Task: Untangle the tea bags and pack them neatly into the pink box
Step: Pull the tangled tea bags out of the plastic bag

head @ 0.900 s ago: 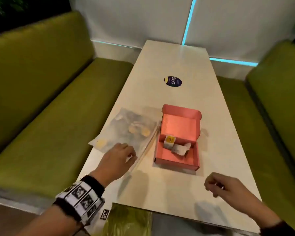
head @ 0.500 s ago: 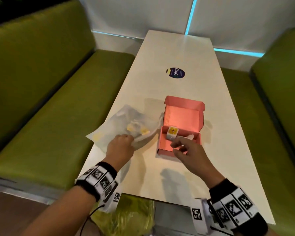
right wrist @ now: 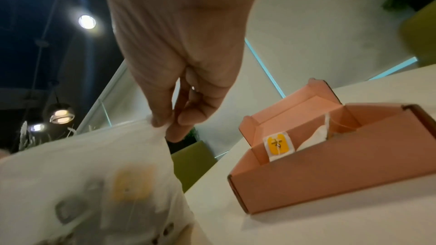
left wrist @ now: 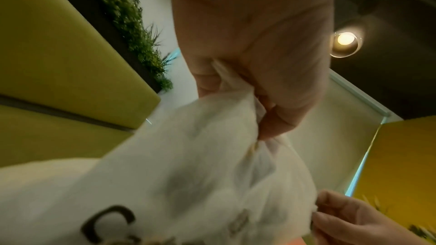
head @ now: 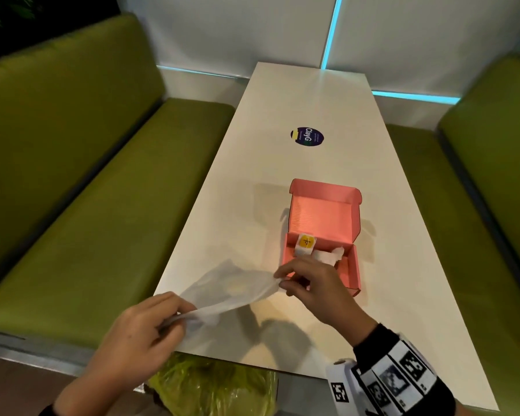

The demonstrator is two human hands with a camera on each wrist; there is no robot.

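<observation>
A translucent white plastic bag (head: 231, 291) with tea bags inside is lifted off the table between both hands. My left hand (head: 150, 325) grips its near-left edge, the bunched plastic (left wrist: 235, 88) showing between its fingers. My right hand (head: 294, 280) pinches the bag's right edge (right wrist: 162, 128) between thumb and forefinger. A yellow tag (right wrist: 132, 182) shows blurred through the plastic. The open pink box (head: 321, 235) stands just right of the bag, lid up. Inside it lie a tea bag with a yellow tag (head: 306, 243) and a white tea bag (head: 330, 255).
The long white table (head: 312, 100) runs away from me with a dark round sticker (head: 306, 136) in its middle. Green benches (head: 87, 175) flank both sides. A green plastic bag (head: 213, 385) sits below the table's near edge.
My right hand moved from the box front to the bag's right edge and pinched it. The left hand pulled its edge nearer. The bag rose off the table between them.
</observation>
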